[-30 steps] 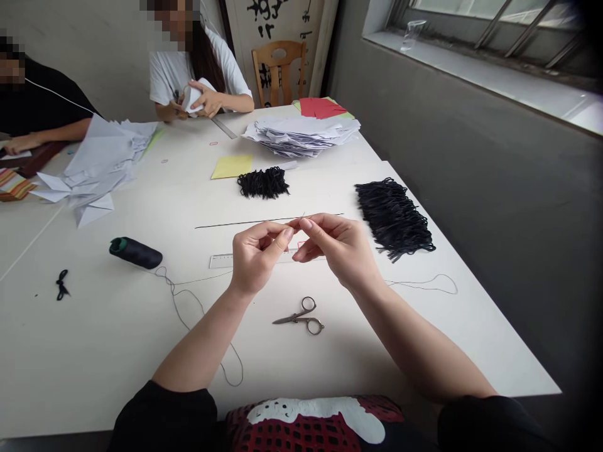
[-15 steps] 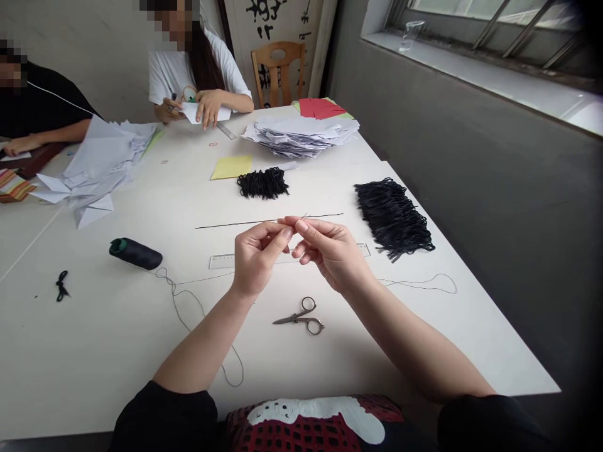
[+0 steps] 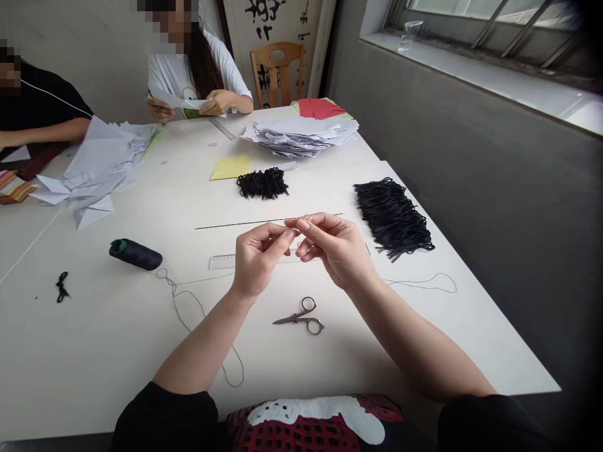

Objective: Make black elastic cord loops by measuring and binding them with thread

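Note:
Both hands meet above the table, fingertips pinched together around a thin dark thread. My left hand (image 3: pixel 258 257) is closed, thumb against forefinger on the thread. Close beside it, my right hand (image 3: pixel 335 246) pinches the thread too, its short ends poking up over the fingers. Thread (image 3: pixel 421 284) loops out on the right, and more runs left toward a black thread spool (image 3: pixel 136 253) lying on its side. Under the hands lies a clear ruler (image 3: pixel 222 261), partly covered. Beyond is a straight black cord (image 3: pixel 221 225). Nearer me rest small scissors (image 3: pixel 299 317), blades together.
Bundles of looped black cords (image 3: pixel 393 216) lie at right, with a smaller bundle (image 3: pixel 262 182) ahead. A yellow paper (image 3: pixel 230 167), a paper stack (image 3: pixel 301 135) and loose white papers (image 3: pixel 101 157) stand farther off. Two people sit across the table; one holds a paper sheet.
My right hand has shifted slightly right, its fingers still pinched by the left hand. Across the table, a person has raised and unfolded a white paper; the other person's hand has moved.

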A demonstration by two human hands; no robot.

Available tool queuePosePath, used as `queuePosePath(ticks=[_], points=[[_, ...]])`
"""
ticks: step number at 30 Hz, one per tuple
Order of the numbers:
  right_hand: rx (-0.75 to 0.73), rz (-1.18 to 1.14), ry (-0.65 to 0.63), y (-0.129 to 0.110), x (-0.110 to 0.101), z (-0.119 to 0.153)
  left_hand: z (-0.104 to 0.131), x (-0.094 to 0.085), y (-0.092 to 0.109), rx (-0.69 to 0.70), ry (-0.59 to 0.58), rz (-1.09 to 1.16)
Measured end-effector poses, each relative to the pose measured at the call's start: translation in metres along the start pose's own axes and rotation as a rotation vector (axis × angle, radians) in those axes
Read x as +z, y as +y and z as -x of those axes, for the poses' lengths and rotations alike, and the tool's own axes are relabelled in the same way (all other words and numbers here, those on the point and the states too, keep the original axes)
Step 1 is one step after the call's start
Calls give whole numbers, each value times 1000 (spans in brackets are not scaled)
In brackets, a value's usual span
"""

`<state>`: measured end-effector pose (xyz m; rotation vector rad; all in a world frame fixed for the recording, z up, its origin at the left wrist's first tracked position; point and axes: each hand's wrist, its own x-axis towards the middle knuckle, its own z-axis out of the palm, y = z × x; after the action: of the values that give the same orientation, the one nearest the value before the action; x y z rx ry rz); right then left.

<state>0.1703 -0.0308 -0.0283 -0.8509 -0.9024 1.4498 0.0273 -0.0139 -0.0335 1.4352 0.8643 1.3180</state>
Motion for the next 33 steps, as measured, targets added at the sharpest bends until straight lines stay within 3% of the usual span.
queuePosePath(ticks=[11,15,17,22,27,33], points=[[-68,65,51,-3,-3,-2,1,-1,0,33,-12,-17],[-190,-43,221,-7,-2,-3,1,-2,-2,37,63,-23],[-173,-127,259,-4,0,-4,1,-3,-4,42,118,3],[54,-93,68,10,4,-4,1,-2,-6,34,137,52],[43,-96,49,16,5,-4,2,0,-6,19,24,66],[23,-87,64,7,4,-5,2,0,-7,25,-16,56]])
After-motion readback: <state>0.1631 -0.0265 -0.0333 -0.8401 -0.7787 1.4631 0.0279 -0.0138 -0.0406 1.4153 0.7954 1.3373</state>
